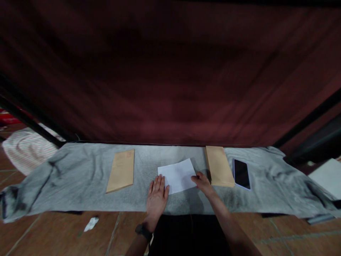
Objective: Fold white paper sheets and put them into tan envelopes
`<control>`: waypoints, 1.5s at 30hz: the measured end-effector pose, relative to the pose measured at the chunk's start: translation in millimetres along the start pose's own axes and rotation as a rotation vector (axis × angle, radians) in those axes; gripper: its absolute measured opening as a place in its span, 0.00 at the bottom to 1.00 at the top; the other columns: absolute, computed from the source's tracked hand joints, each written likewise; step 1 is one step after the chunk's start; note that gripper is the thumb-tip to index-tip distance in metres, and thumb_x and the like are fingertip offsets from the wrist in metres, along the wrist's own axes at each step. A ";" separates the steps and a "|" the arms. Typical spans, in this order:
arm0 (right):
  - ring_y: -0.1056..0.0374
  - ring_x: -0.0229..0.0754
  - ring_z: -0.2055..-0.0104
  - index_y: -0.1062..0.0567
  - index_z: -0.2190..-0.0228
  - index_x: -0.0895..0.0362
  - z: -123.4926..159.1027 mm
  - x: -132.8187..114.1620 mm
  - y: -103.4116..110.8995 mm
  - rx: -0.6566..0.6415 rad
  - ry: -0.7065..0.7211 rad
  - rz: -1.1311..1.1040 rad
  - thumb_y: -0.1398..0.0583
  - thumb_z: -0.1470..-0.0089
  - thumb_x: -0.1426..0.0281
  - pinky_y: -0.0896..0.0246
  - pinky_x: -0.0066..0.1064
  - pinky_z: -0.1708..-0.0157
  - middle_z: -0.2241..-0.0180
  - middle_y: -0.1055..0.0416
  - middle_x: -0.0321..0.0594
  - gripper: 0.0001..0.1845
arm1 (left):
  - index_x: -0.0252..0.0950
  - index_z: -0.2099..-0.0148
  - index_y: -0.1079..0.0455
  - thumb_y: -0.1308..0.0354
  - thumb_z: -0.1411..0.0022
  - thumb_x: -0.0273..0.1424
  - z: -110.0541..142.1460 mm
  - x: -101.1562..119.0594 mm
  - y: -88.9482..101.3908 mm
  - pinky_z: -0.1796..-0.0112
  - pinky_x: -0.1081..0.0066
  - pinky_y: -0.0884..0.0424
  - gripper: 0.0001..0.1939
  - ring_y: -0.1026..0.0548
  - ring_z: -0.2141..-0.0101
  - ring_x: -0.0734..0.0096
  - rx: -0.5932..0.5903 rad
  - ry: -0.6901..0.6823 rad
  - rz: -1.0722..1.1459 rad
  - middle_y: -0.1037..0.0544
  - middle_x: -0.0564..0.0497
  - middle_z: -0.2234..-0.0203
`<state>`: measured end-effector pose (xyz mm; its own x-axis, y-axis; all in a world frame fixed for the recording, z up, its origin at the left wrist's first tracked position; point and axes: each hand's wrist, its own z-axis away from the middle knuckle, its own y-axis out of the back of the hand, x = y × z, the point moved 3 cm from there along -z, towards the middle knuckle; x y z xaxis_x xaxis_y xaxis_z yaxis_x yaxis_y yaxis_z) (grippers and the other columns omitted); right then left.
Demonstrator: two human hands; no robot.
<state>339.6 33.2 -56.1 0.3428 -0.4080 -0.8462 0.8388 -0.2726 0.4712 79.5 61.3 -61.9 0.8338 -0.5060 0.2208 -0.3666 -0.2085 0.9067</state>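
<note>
A white sheet of paper (178,176) lies slightly turned on the grey cloth in front of me. My left hand (157,193) rests flat at its left edge, fingers stretched out and touching the sheet. At the right edge my right hand (203,182) pinches the paper between thumb and fingers. Just right of that hand stands a thick stack of brown envelopes (220,166). To the left, apart from both hands, is a thinner pile of brown envelopes (121,170).
A phone (242,174) with a pale purple edge lies right of the thick stack. The grey cloth (80,174) covers a long narrow surface against a dark red curtain (170,89). A crumpled white tissue (91,224) is on the tiled floor (61,236).
</note>
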 end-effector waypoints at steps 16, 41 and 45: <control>0.25 0.50 0.61 0.27 0.68 0.50 26.4 -3.4 0.6 0.127 -0.073 -0.822 0.31 0.63 0.57 0.27 0.42 0.64 0.66 0.23 0.39 0.19 | 0.37 0.30 0.42 0.55 0.28 0.40 0.0 -1.7 9.9 0.36 0.53 0.41 0.28 0.40 0.34 0.57 0.055 0.225 0.468 0.39 0.42 0.32; 0.23 0.46 0.66 0.24 0.63 0.56 108.0 -15.7 -43.2 -0.058 -0.235 -1.023 0.26 0.62 0.58 0.26 0.38 0.62 0.65 0.21 0.41 0.26 | 0.35 0.48 0.28 0.37 0.48 0.32 -52.5 47.9 15.4 0.68 0.72 0.28 0.23 0.22 0.71 0.69 -0.030 0.706 1.544 0.18 0.53 0.71; 0.22 0.47 0.64 0.24 0.65 0.58 117.5 -10.3 -53.6 -0.142 -0.333 -1.031 0.26 0.61 0.56 0.26 0.38 0.61 0.66 0.21 0.43 0.26 | 0.33 0.48 0.28 0.41 0.47 0.32 -49.1 33.4 6.9 0.71 0.71 0.29 0.22 0.23 0.74 0.68 -0.063 0.616 1.310 0.19 0.52 0.73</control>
<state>241.4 -50.4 -43.4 -0.6660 -0.2623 -0.6983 0.7059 -0.5242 -0.4764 125.1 84.1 -30.6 -0.0315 0.1364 0.9902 -0.9861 0.1576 -0.0531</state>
